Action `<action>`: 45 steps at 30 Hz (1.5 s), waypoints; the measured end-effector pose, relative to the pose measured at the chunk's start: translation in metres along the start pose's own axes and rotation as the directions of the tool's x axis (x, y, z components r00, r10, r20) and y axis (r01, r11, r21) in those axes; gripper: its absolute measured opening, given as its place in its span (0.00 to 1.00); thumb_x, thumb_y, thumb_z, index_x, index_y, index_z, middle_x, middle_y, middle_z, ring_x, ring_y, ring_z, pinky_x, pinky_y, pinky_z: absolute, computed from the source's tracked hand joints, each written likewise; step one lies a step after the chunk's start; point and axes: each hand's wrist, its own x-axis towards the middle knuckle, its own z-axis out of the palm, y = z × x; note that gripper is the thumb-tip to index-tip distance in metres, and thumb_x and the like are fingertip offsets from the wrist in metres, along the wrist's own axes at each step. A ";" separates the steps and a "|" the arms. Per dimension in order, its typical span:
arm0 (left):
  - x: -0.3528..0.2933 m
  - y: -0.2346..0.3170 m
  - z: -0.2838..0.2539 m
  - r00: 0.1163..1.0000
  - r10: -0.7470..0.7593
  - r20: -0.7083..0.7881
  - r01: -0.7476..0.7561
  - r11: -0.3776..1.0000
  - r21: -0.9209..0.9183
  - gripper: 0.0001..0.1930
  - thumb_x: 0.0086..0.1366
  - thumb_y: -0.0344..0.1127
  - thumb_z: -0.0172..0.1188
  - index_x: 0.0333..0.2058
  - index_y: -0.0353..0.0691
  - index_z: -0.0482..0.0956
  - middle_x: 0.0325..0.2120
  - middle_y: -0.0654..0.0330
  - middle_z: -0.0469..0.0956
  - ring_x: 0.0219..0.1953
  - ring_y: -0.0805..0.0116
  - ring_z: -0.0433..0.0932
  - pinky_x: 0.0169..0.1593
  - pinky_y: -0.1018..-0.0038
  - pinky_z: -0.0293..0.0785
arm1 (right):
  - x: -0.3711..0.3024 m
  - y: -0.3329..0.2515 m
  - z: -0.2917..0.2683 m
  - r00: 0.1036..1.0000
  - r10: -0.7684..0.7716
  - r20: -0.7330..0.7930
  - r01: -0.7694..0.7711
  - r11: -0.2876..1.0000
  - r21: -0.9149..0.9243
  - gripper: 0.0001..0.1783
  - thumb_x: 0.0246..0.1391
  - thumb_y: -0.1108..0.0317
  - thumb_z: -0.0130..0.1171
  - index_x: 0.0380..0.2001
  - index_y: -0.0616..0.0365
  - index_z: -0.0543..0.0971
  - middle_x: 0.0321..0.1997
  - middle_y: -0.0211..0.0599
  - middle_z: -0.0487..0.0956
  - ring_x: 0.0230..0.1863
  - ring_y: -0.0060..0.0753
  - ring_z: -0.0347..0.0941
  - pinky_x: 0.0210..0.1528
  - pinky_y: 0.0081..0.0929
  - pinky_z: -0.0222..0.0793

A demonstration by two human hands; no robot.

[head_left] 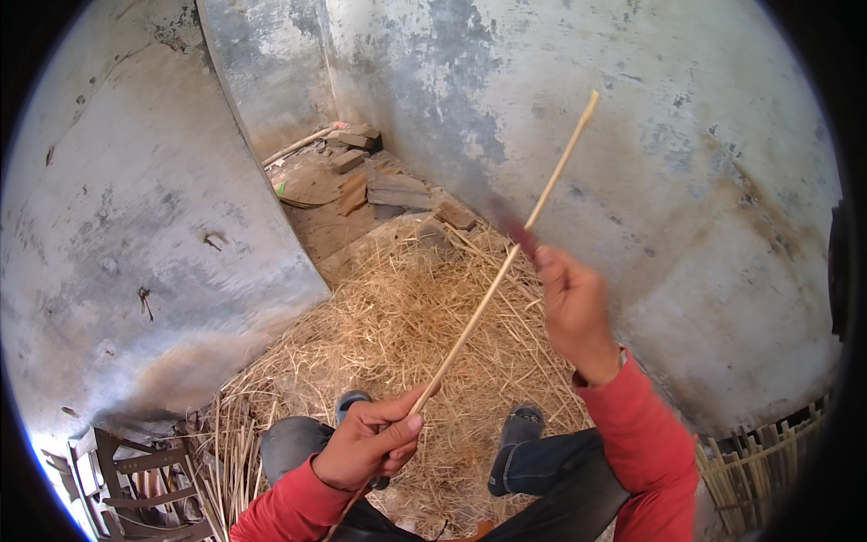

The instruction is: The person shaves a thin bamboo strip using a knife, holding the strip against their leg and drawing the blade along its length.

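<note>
A long, pale bamboo stick (pixel 476 318) slants up to the right in front of me. Near its lower part my left hand (pixel 368 444) is closed round it, thumb on top, and a darker end runs down past my wrist. Higher up, my right hand (pixel 575 303) grips a knife with a dark red handle (pixel 522 237). Its blade is smeared by motion and meets or crosses the stick; whether it cuts in I cannot tell.
Straw-like shavings (pixel 397 316) cover the floor around my feet. Bricks and rubble (pixel 397 191) lie in the far corner. Weathered walls rise left and right. A wooden chair frame (pixel 149 461) and long strips (pixel 239 434) stand at lower left, a slatted bamboo piece (pixel 759 470) at lower right.
</note>
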 end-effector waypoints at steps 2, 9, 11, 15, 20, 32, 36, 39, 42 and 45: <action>-0.002 -0.001 0.001 0.997 -0.071 0.018 0.069 0.995 0.071 0.25 0.75 0.31 0.56 0.69 0.39 0.67 0.18 0.71 0.62 0.18 0.82 0.57 0.23 0.80 0.54 | 0.014 0.009 -0.017 0.996 -0.021 -0.090 0.013 0.996 -0.090 0.21 0.72 0.57 0.53 0.33 0.65 0.82 0.15 0.39 0.64 0.17 0.26 0.58 0.21 0.33 0.57; -0.005 -0.006 0.001 0.988 -0.146 0.055 0.140 0.984 0.108 0.26 0.77 0.32 0.55 0.70 0.40 0.65 0.18 0.71 0.60 0.18 0.82 0.57 0.22 0.80 0.53 | 0.018 0.021 -0.040 0.986 0.125 -0.114 -0.143 0.975 -0.168 0.23 0.73 0.56 0.52 0.38 0.68 0.82 0.16 0.31 0.68 0.22 0.19 0.64 0.26 0.29 0.63; -0.004 -0.005 0.000 0.988 -0.150 0.045 0.149 0.988 0.029 0.26 0.76 0.31 0.55 0.70 0.39 0.65 0.18 0.71 0.59 0.17 0.81 0.56 0.22 0.80 0.53 | 0.000 0.014 -0.020 0.997 0.071 -0.038 -0.076 0.986 -0.150 0.21 0.73 0.57 0.52 0.39 0.64 0.84 0.16 0.39 0.70 0.19 0.29 0.67 0.24 0.32 0.64; 0.001 0.001 0.004 0.990 -0.136 -0.031 0.138 0.990 0.041 0.25 0.76 0.31 0.55 0.70 0.41 0.65 0.18 0.72 0.58 0.17 0.82 0.55 0.21 0.79 0.51 | -0.025 -0.012 0.006 0.980 -0.008 0.201 0.026 0.996 -0.086 0.17 0.71 0.60 0.53 0.37 0.61 0.84 0.18 0.52 0.74 0.17 0.49 0.73 0.22 0.40 0.66; 0.003 0.000 0.005 0.989 -0.140 -0.043 0.140 0.990 -0.004 0.24 0.76 0.30 0.53 0.69 0.38 0.66 0.18 0.71 0.57 0.15 0.82 0.54 0.19 0.80 0.50 | -0.031 -0.017 0.012 0.966 0.016 0.259 0.002 0.998 -0.069 0.17 0.70 0.59 0.55 0.31 0.59 0.81 0.16 0.50 0.72 0.16 0.54 0.72 0.19 0.43 0.63; 0.009 -0.002 0.000 0.993 -0.113 0.030 0.116 0.978 -0.172 0.22 0.79 0.36 0.50 0.68 0.44 0.66 0.20 0.71 0.58 0.16 0.83 0.54 0.17 0.83 0.51 | -0.073 -0.040 0.037 0.874 -0.037 0.484 0.028 0.999 0.027 0.16 0.69 0.58 0.56 0.33 0.58 0.83 0.17 0.48 0.75 0.18 0.52 0.75 0.19 0.41 0.68; 0.009 -0.007 -0.009 0.998 -0.051 0.048 0.058 0.985 -0.162 0.21 0.79 0.38 0.50 0.67 0.44 0.68 0.20 0.71 0.59 0.16 0.83 0.55 0.17 0.84 0.51 | -0.074 -0.053 0.041 0.864 -0.091 0.494 0.072 0.996 0.056 0.16 0.69 0.56 0.56 0.34 0.57 0.83 0.19 0.48 0.77 0.18 0.52 0.76 0.19 0.42 0.69; 0.009 -0.005 -0.008 0.998 -0.026 0.060 0.034 0.988 -0.153 0.22 0.79 0.39 0.49 0.68 0.44 0.66 0.20 0.71 0.59 0.15 0.83 0.54 0.18 0.84 0.50 | -0.070 -0.054 0.038 0.866 -0.059 0.496 0.018 0.996 0.087 0.15 0.69 0.60 0.57 0.31 0.60 0.81 0.17 0.47 0.74 0.16 0.48 0.74 0.19 0.39 0.65; 0.005 0.001 -0.004 0.995 -0.044 0.084 0.054 0.990 -0.127 0.23 0.80 0.39 0.47 0.70 0.43 0.64 0.20 0.71 0.58 0.15 0.83 0.54 0.18 0.83 0.50 | -0.052 -0.048 0.027 0.928 0.044 0.370 -0.085 0.992 0.093 0.18 0.70 0.57 0.54 0.33 0.59 0.83 0.18 0.50 0.74 0.18 0.47 0.73 0.22 0.39 0.67; 0.002 0.001 -0.006 0.995 -0.037 0.094 0.047 0.994 -0.100 0.24 0.81 0.39 0.45 0.70 0.41 0.63 0.19 0.71 0.58 0.15 0.83 0.54 0.18 0.83 0.50 | -0.023 -0.009 0.014 0.968 0.127 0.216 -0.116 0.991 -0.063 0.20 0.71 0.57 0.54 0.31 0.61 0.82 0.17 0.50 0.72 0.16 0.39 0.64 0.22 0.37 0.63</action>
